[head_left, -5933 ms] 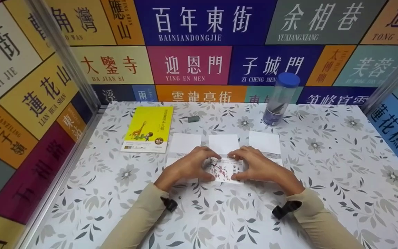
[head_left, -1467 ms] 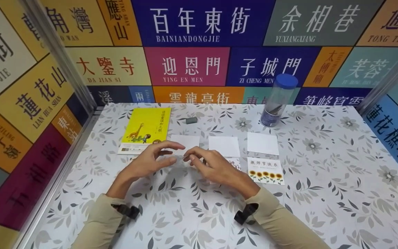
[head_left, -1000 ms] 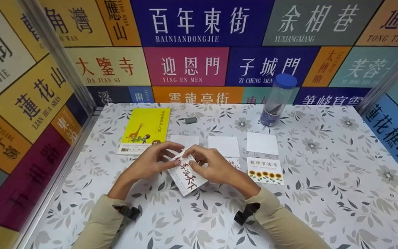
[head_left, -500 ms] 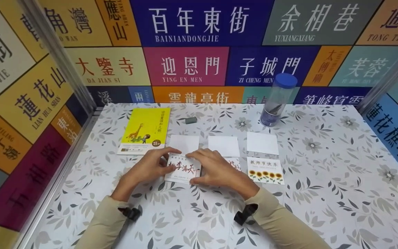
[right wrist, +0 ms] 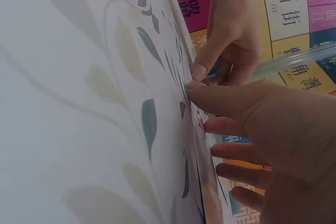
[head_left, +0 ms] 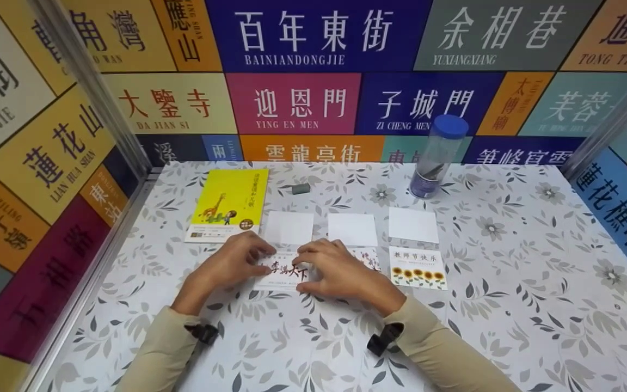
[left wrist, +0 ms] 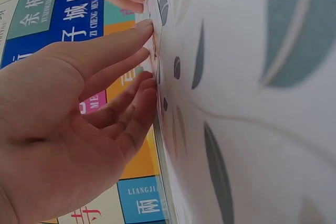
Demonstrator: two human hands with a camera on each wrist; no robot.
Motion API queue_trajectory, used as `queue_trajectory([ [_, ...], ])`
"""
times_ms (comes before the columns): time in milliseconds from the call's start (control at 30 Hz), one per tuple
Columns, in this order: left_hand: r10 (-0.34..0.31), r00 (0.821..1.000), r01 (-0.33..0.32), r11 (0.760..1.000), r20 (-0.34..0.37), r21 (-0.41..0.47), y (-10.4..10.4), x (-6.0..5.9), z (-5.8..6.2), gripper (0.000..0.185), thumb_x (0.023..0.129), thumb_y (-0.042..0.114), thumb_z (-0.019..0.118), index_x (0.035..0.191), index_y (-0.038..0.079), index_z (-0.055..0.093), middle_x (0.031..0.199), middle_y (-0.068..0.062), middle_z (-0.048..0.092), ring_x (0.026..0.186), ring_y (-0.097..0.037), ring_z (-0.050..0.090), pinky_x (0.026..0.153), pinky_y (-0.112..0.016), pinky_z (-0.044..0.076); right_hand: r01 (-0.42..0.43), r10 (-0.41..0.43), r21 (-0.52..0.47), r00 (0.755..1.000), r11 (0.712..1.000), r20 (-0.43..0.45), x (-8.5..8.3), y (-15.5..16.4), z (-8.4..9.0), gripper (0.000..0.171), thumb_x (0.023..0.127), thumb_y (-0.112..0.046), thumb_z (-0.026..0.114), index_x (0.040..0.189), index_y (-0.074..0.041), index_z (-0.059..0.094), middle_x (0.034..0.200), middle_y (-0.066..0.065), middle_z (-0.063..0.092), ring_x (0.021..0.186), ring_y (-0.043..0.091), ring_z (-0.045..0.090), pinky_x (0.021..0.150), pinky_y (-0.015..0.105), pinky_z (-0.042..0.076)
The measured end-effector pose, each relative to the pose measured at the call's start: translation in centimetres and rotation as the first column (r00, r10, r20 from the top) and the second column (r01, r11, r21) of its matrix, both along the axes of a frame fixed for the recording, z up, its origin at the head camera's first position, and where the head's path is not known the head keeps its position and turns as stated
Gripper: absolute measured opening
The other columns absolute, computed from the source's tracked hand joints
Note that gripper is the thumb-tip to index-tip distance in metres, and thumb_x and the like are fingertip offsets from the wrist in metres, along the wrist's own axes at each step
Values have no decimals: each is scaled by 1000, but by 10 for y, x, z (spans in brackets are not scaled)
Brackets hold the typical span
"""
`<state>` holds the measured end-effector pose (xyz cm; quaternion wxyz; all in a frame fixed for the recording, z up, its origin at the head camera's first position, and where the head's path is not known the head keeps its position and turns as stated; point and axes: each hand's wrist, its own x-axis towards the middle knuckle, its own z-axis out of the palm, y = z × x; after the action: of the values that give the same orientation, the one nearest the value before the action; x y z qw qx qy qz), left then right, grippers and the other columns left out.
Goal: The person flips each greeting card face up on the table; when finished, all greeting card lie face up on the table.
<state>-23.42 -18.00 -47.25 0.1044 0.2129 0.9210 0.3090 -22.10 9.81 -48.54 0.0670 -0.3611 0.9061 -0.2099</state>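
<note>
Lowered flat, card (head_left: 283, 270) lies between both hands.

wall panel (head_left: 293, 103) "YING EN MEN", "BAINIANDONGJIE"

Card (head_left: 283, 270) btwn both hands, book (head_left: 228, 208) behind-left, bottle (head_left: 436, 157) behind-right

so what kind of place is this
Probably a small staged booth for recording, not a home: a table with a floral cover, boxed in by panels printed with Chinese street names, and metal posts at the corners.
</note>
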Motion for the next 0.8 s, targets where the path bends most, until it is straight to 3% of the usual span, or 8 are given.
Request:
queue_trajectory([
  [167,14,1000,-14,1000,-7,5,3,2,8,40,94,18,85,133,12,77,119,-8,71,103,-25,65,90,-41,55,14,-14,-27,1000,1000,27,-2,4,1,58,96,-50,79,147,-24,67,160,4,57,152,26,47,128,56,33],
  [333,36,999,-34,998,-40,46,23,3,16,42,99,22,80,140,13,72,132,-10,70,118,-30,65,102,-46,56,83,-79,-85,996,993,47,-15,30,4,55,102,-47,72,151,-22,63,164,7,53,155,29,44,132,62,26],
  [533,-66,994,70,996,-83,48,67,-5,18,46,101,24,78,143,9,68,141,-13,69,133,-33,62,117,-49,51,210,-206,-165,978,964,37,-35,96,7,47,103,-35,73,145,-14,67,160,14,56,153,37,46,130,66,26],
  [800,-161,974,165,986,-160,12,137,-29,19,46,102,26,75,144,10,68,146,-8,68,142,-29,57,126,-43,44,348,-351,-198,936,916,17,-43,188,2,42,105,-28,71,142,-8,68,158,22,56,151,46,44,126,74,24],
])
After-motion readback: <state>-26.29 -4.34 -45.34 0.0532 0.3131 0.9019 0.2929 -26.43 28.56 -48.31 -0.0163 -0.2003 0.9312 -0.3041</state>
